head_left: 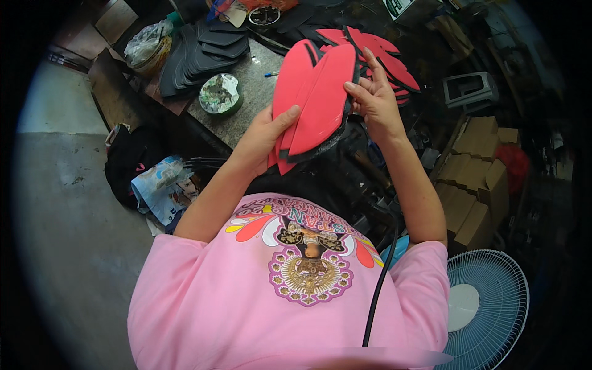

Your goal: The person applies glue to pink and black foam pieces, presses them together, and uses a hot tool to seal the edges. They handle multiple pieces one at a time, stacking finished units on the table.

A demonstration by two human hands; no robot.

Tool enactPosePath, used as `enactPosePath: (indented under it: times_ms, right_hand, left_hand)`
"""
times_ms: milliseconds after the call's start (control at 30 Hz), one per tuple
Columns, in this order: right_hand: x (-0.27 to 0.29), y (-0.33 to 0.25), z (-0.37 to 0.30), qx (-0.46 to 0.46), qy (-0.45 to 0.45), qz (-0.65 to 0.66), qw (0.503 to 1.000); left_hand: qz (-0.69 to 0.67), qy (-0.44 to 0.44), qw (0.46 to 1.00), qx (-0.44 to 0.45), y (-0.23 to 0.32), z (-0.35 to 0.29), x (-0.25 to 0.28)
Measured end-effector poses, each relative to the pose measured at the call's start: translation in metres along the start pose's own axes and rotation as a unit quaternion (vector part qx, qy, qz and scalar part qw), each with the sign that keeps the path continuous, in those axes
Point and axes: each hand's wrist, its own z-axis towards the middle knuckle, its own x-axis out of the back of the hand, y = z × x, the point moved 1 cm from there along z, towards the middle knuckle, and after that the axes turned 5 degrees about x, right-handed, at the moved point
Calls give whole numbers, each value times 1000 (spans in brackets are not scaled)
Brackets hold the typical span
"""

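Note:
Raised in front of me is a small stack of red insole-shaped foam pieces (317,95) with black edges and undersides. My left hand (271,132) grips the stack's lower left side, its thumb lying on the red face. At the upper right edge, my right hand (375,98) pinches the pieces between thumb and fingers, with one finger pointing up. Behind my right hand lies a heap of similar red pieces (394,61). To the left of the stack, dark grey sole-shaped pieces (200,58) are piled in overlapping layers.
A round green-rimmed tin (220,94) and a blue pen (271,74) lie on the speckled tabletop (250,111). At the back left stands a tub with a plastic bag (148,43). Cardboard boxes (472,179) and a fan (487,308) stand at my right.

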Motion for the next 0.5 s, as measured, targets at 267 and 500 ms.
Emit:
enactPosePath:
  times_ms: [267, 500]
  right_hand:
    - [5, 1, -1, -10, 2, -7, 1000]
    - [79, 11, 33, 37, 123, -32, 991]
  left_hand:
    - [-35, -7, 999, 3, -4, 4, -1]
    - [-37, 76, 996, -37, 6, -3, 14]
